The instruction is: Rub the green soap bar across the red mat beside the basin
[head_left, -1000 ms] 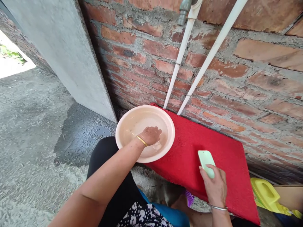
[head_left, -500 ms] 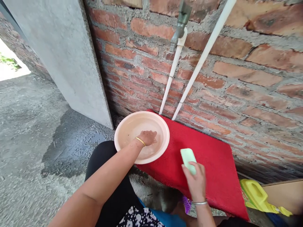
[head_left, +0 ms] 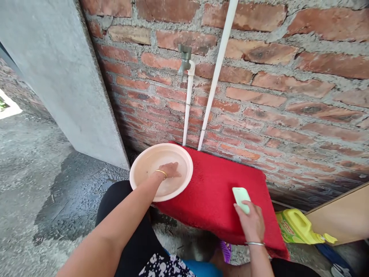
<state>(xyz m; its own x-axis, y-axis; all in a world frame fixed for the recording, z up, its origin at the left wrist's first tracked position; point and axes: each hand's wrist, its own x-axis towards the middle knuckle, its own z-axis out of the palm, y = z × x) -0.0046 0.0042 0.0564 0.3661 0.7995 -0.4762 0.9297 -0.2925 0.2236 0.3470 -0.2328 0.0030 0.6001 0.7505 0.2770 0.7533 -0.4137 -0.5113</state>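
My left hand [head_left: 170,169], with a gold bangle at the wrist, reaches into a pale pink basin [head_left: 189,169] of slightly cloudy water. Its fingers look stretched out, partly under the surface, and I see nothing held in them. Over the right part of the red cloth [head_left: 211,184], my right hand [head_left: 253,223] grips a pale green slab with rounded corners [head_left: 241,196] by its near end, thumb on one side and fingers on the other. What kind of thing the slab is I cannot make out. A silver bangle circles that wrist.
A brick wall [head_left: 259,104] with a tap [head_left: 185,61] and white pipes [head_left: 216,69] rises behind the red-covered surface. On the left leans a grey slab [head_left: 66,77] beside wet concrete. A yellow jug [head_left: 296,227] and a tan board [head_left: 343,211] stand at the right.
My view has shifted right and up. My right hand has moved the green slab rightward over the cloth, farther from the basin. My left hand stays in the water.
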